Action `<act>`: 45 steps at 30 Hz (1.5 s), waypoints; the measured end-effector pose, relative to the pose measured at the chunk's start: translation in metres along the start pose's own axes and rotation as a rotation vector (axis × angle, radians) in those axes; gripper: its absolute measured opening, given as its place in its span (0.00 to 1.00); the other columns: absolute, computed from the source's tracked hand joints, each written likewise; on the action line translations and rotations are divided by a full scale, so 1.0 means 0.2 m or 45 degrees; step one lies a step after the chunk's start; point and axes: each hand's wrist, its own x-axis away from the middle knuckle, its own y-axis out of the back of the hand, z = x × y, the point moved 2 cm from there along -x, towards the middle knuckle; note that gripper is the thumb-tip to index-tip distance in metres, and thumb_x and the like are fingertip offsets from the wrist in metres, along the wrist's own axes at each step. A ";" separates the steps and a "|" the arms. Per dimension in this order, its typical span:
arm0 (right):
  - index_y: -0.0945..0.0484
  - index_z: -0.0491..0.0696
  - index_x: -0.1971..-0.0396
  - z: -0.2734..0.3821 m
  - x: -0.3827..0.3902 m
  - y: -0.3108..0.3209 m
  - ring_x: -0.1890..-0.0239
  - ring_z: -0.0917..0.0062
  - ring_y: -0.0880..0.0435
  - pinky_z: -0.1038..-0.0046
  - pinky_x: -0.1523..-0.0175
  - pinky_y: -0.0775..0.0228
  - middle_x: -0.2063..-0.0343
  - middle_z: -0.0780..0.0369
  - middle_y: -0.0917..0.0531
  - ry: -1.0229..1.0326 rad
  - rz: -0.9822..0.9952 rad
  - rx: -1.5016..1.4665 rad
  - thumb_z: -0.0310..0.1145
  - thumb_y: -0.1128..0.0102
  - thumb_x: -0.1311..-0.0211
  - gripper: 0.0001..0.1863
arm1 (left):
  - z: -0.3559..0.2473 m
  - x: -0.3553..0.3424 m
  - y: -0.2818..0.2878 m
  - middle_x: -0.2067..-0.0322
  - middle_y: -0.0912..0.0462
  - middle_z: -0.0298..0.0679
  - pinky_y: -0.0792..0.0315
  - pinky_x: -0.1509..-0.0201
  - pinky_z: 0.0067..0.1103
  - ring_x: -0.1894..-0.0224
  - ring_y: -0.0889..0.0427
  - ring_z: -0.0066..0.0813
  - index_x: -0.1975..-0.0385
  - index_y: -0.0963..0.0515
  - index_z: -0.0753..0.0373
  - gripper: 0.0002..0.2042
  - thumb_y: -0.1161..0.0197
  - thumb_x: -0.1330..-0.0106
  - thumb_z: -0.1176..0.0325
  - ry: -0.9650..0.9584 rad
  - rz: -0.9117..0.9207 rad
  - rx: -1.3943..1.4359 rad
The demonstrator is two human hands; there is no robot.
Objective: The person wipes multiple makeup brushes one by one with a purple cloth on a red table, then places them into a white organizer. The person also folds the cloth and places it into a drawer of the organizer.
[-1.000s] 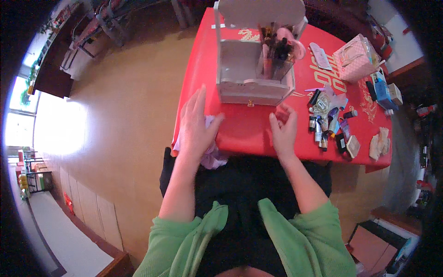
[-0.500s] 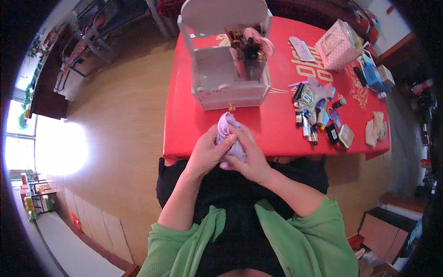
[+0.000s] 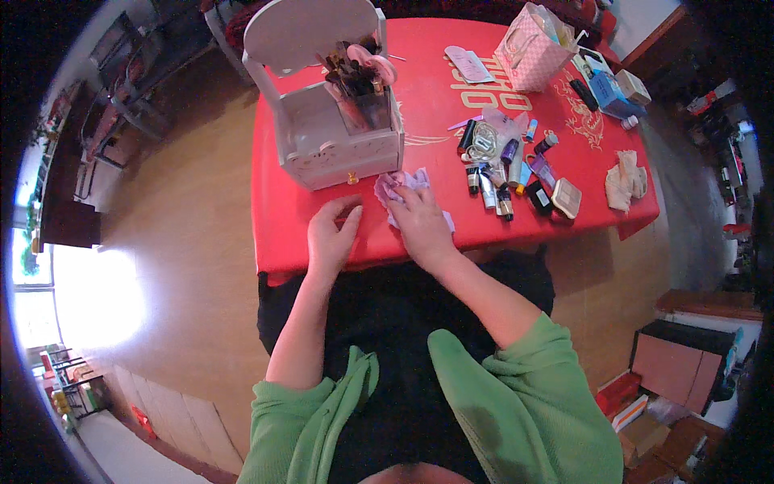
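Observation:
My right hand point(image 3: 423, 227) presses a crumpled lilac cloth point(image 3: 389, 189) onto the red-covered table point(image 3: 290, 234), its fingers bent over the fabric. The cloth spreads out beside the front right corner of a white box organizer point(image 3: 330, 164). My left hand point(image 3: 330, 234) hovers by the front edge of the table, holding nothing, with thumb and fingers apart. The organizer has a tall rounded back and a small gold knob point(image 3: 352, 178) low on its front. Dark makeup brushes point(image 3: 347, 77) and a pink round item point(image 3: 376, 64) stand in its right compartment.
Cosmetic tubes, bottles and a coiled pale cable point(image 3: 482, 142) lie heaped right of the cloth, near a square compact point(image 3: 567, 198). A beige cloth point(image 3: 626, 181) rests at the right edge. Farther back stand a pink checked bag point(image 3: 528, 50) and a blue box point(image 3: 613, 98).
The lilac cloth went from between both hands down onto the table under my right hand. My left hand let go and moved left. The whole view has shifted.

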 end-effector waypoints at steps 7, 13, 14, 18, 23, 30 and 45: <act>0.19 0.48 0.51 0.02 0.01 0.06 0.45 0.54 0.27 0.58 0.40 0.29 0.46 0.55 0.24 0.004 0.039 -0.002 0.26 0.35 0.47 0.20 | 0.04 0.14 -0.03 0.59 0.14 0.46 0.23 0.49 0.30 0.55 0.15 0.40 0.56 0.17 0.64 0.10 0.37 0.34 0.69 -0.208 0.022 -0.190; 0.19 0.48 0.49 -0.01 0.00 0.02 0.42 0.49 0.29 0.54 0.36 0.33 0.44 0.53 0.26 0.046 0.116 0.064 0.24 0.41 0.44 0.20 | 0.06 0.26 -0.07 0.61 0.16 0.49 0.24 0.49 0.35 0.55 0.17 0.48 0.60 0.18 0.66 0.10 0.38 0.35 0.68 -0.344 0.080 -0.211; 0.19 0.48 0.49 -0.02 0.00 0.01 0.42 0.48 0.30 0.54 0.35 0.34 0.43 0.52 0.26 0.044 0.127 0.090 0.24 0.42 0.43 0.20 | 0.06 0.29 -0.08 0.61 0.16 0.50 0.24 0.49 0.36 0.55 0.18 0.49 0.60 0.18 0.66 0.10 0.38 0.35 0.68 -0.319 0.123 -0.226; 0.19 0.48 0.48 -0.01 -0.03 0.02 0.40 0.45 0.31 0.50 0.32 0.40 0.44 0.50 0.27 0.136 0.156 0.226 0.28 0.44 0.39 0.18 | 0.02 0.45 -0.08 0.60 0.16 0.48 0.24 0.48 0.36 0.54 0.18 0.48 0.59 0.17 0.64 0.10 0.38 0.35 0.66 -0.388 0.165 -0.184; 0.18 0.51 0.47 0.00 -0.10 0.06 0.41 0.48 0.29 0.51 0.34 0.37 0.44 0.49 0.26 0.158 0.299 0.163 0.26 0.38 0.45 0.23 | -0.03 0.67 0.00 0.58 0.17 0.46 0.25 0.45 0.37 0.52 0.19 0.47 0.58 0.18 0.63 0.11 0.39 0.34 0.65 -0.413 0.246 -0.177; 0.16 0.47 0.54 -0.10 -0.23 0.06 0.50 0.53 0.20 0.56 0.42 0.28 0.51 0.49 0.19 0.205 0.564 0.171 0.31 0.40 0.44 0.17 | -0.26 0.93 0.34 0.58 0.16 0.46 0.24 0.46 0.36 0.52 0.18 0.45 0.56 0.18 0.64 0.11 0.40 0.32 0.65 -0.353 0.073 -0.157; 0.19 0.44 0.56 -0.12 -0.12 0.00 0.54 0.49 0.22 0.53 0.49 0.27 0.56 0.47 0.23 0.387 0.283 0.310 0.25 0.35 0.49 0.17 | -1.72 1.90 1.00 0.47 0.30 0.58 0.38 0.38 0.52 0.46 0.25 0.55 0.51 0.18 0.72 0.29 0.51 0.25 0.47 -1.861 -0.044 1.047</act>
